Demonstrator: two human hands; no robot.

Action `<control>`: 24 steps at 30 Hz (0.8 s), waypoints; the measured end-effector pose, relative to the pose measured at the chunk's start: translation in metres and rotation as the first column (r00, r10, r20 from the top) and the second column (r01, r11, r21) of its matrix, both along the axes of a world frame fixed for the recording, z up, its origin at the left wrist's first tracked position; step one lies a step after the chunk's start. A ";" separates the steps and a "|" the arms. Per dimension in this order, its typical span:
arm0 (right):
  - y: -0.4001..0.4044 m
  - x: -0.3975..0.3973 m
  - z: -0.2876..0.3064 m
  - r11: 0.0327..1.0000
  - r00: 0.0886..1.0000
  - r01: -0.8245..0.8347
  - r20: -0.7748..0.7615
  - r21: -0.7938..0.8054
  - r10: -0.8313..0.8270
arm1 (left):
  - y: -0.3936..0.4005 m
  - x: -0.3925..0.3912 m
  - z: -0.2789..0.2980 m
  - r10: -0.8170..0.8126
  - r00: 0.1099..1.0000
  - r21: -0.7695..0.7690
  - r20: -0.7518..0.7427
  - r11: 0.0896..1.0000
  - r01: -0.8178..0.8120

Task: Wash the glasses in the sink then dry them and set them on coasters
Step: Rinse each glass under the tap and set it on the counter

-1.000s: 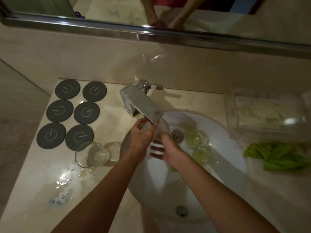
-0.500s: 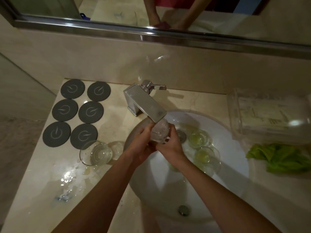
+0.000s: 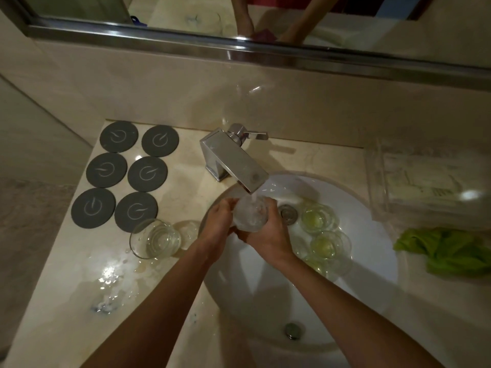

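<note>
Under the faucet (image 3: 233, 162) spout, over the far-left part of the sink (image 3: 372, 229): a clear glass (image 3: 249, 215), tilted, with a thin stream of water falling into it. Left hand (image 3: 218, 229) curled round the glass's left side, right hand (image 3: 268, 235) wrapped round its lower right side, fingertips of both touching the glass. Both gripping, neither spread flat.

Right of the faucet spout, inside the sink: three more glasses (image 3: 318, 217) lying close together with yellowish-green bottoms, near the drain (image 3: 287, 212). At the sink's near edge, a small round metal fitting (image 3: 292, 330).

Left of the faucet, on the table (image 3: 66, 301): six dark round coasters (image 3: 119, 136) in two columns of three, all bare. Between the nearest coasters and the sink rim: a wet glass on the table (image 3: 154, 239), upright, just touching the edge of the nearest coaster in this view, with a second, fainter glass (image 3: 188, 229) beside it toward the sink. Nearer than that, puddles and drops of water (image 3: 109, 277) on the marble.

Far right of the faucet: a clear plastic box (image 3: 425, 181) against the wall, and nearer than it a crumpled green cloth (image 3: 446, 252) on the table beside the sink rim.

Behind the faucet, above the wall strip: a mirror (image 3: 186, 11) with a metal frame.
</note>
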State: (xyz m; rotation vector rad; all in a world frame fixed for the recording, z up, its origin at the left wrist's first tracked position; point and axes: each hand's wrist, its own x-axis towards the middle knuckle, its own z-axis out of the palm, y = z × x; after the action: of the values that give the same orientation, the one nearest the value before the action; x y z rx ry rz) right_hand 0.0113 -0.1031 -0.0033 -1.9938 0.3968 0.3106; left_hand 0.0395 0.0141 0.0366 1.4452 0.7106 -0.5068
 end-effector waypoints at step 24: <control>-0.013 0.011 0.014 0.776 0.741 0.408 -0.671 0.482 0.026 | 0.003 -0.002 -0.012 -0.246 0.969 0.212 -0.004 0.947 0.241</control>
State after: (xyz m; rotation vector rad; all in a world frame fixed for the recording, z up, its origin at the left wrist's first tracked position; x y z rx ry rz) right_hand 0.0228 -0.1162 0.0107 -1.1317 0.8357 0.8873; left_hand 0.0379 0.0175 0.0242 1.7488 0.5834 -0.6184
